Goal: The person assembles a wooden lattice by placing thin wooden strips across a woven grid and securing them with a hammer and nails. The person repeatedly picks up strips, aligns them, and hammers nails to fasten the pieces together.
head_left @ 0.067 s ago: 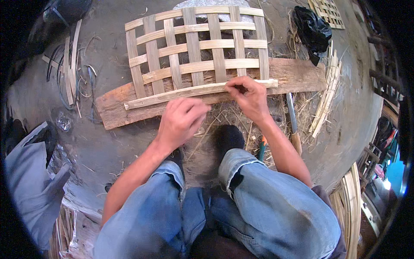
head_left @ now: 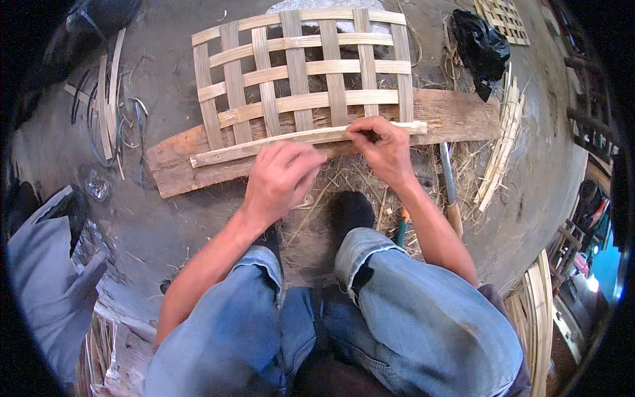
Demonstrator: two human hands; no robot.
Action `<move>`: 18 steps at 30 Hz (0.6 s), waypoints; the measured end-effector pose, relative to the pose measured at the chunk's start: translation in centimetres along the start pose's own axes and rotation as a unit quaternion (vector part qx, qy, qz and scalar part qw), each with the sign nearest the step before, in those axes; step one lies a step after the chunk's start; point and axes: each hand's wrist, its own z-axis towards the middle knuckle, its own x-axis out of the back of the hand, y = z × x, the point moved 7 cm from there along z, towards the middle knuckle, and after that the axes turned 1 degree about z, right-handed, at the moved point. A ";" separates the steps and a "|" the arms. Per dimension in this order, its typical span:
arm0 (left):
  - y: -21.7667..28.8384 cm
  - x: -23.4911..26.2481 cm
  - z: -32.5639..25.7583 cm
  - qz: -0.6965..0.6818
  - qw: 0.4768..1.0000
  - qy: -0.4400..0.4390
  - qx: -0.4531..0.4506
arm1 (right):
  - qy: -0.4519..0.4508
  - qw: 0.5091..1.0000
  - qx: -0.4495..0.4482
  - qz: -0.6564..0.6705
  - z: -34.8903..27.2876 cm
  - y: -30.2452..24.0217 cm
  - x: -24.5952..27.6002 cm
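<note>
A panel of flat woven bamboo strips [head_left: 296,69] lies in an open grid, its near edge over a rough wooden plank [head_left: 456,119]. Along that edge runs a narrow pale bamboo slat [head_left: 248,149]. My right hand [head_left: 382,147] is closed in a pinch at the slat, right of its middle; whatever lies between thumb and forefinger is too small to make out. My left hand [head_left: 284,173] is just on the near side of the slat, its bent fingers drawn together and slightly blurred. Anything in those fingers cannot be made out.
A long blade with a wooden handle [head_left: 452,198] and an orange-and-green handled tool [head_left: 402,228] lie by my right forearm among shavings. Split bamboo strips [head_left: 499,152] and a black plastic bag [head_left: 481,49] are at right. More strips [head_left: 106,106] lie at left.
My left hand has shifted slightly up and to the right, closer to the slat. My right hand stays at the same spot.
</note>
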 end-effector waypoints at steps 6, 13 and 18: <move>-1.1 -1.0 2.3 0.028 0.999 0.034 0.029 | 0.013 0.998 0.068 -0.012 0.3 -0.4 -0.1; -1.8 -2.3 2.2 0.047 0.998 0.033 0.026 | 0.025 0.994 0.097 -0.049 0.4 -0.7 -0.2; -1.7 -2.3 2.2 0.059 0.997 0.042 0.027 | 0.036 0.990 0.119 -0.061 0.3 -0.8 -0.4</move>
